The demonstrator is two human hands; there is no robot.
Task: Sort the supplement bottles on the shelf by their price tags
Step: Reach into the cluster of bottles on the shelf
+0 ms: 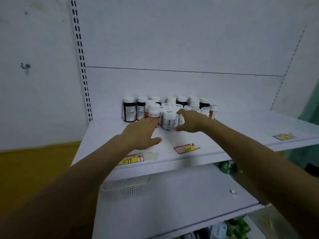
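Observation:
Several supplement bottles stand bunched at the back middle of a white shelf (233, 128), dark ones (129, 109) at the left and white ones further right. My left hand (139, 133) reaches forward with straight fingers, its tips touching a white bottle with a red label (153, 110). My right hand (191, 121) curls round a white bottle with a grey label (168, 120) at the front of the group. On the shelf's front edge lie a price tag reading 299 (131, 159), one reading 200 (187, 148), and a third yellow tag (284, 136) whose number I cannot read.
A slotted upright rail (81, 57) runs up the left of the white back panel. A lower white shelf (172, 199) juts out beneath, with green packets (227, 167) under its right side. A yellow surface (34, 169) lies at the left.

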